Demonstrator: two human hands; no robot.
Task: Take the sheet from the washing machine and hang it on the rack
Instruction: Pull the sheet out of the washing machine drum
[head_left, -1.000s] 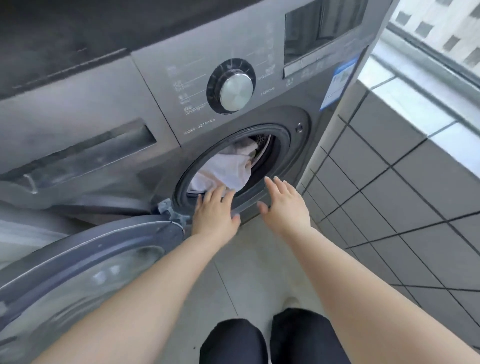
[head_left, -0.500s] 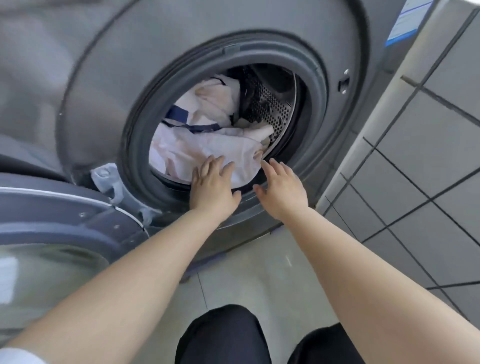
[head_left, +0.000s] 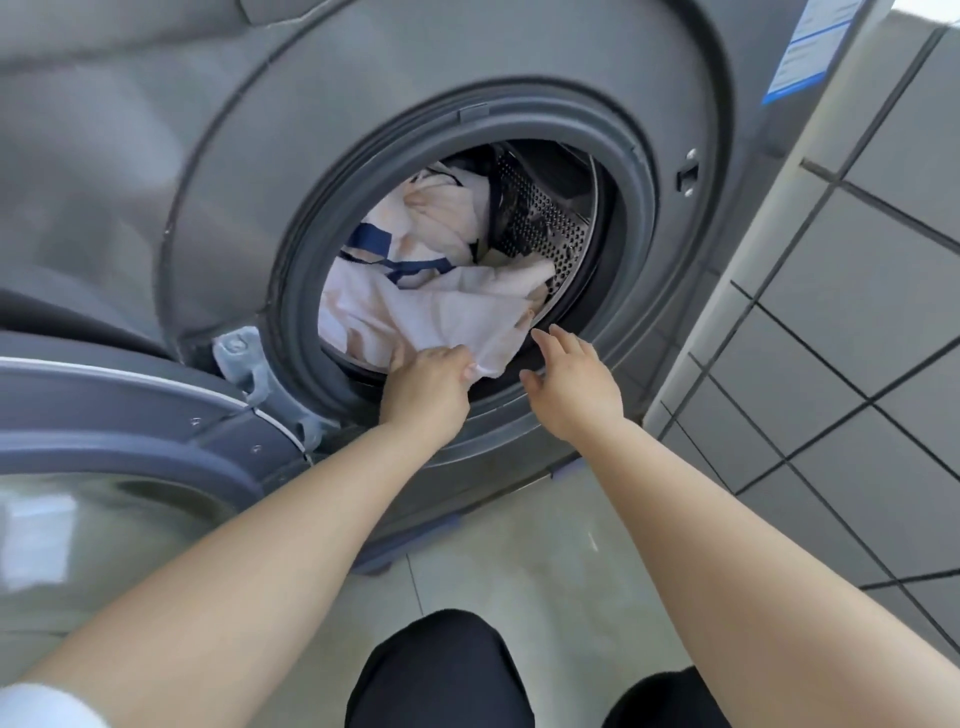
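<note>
A: Head view. Sheet (head_left: 441, 306) bunched in drum of washing machine (head_left: 519, 104), front fold spilling over near rim of door seal (head_left: 631, 218). Bulk lies far and up from hands; no clear long axis, crumpled.

B: Hands?

A: L hand (head_left: 428, 387) pinches the hanging corner at the rim. R hand (head_left: 574, 384) just right of it, fingers straight, holding nothing, at the seal. Hands apart.

B: Nearer?

A: L, already on cloth. Judgement: pull goes toward near side, out of the opening. Door (head_left: 130, 415) swung open, near left.
</note>
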